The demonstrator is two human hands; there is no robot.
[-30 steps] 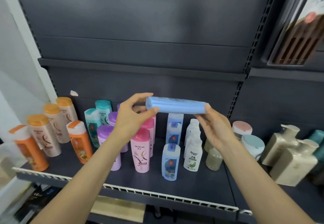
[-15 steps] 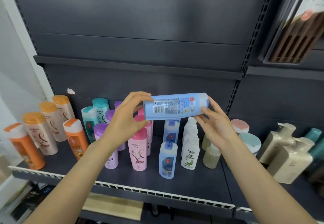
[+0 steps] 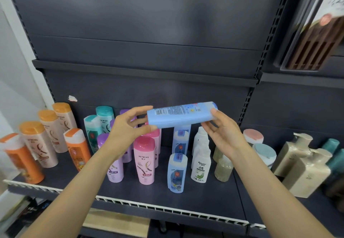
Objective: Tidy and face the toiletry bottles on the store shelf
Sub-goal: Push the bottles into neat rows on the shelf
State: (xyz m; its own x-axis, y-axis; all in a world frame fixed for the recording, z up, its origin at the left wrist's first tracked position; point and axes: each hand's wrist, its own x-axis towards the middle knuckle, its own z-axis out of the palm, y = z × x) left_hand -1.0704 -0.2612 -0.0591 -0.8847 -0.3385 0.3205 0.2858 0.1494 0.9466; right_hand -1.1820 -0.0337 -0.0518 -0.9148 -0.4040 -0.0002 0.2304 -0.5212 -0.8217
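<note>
Two hands hold one blue bottle (image 3: 181,114) horizontally above the shelf (image 3: 204,198), barcode side toward the camera. The left hand (image 3: 128,128) pinches its left end between thumb and fingers; the right hand (image 3: 223,133) supports the right end — fingers curled beneath it. Below stand a pink bottle (image 3: 144,160) and a white bottle (image 3: 200,160) — both upright.

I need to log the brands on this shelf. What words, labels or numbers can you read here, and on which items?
"Mewon": front pink bottle, above smaller print that is too small to read.
"Racien": front white bottle; its other print is too small.
"ewon", partly hidden: teal bottle.
Held blue bottle: barcode and fine print, unreadable.
Orange, beige, purple and standing blue bottles: labels blurred.
</note>
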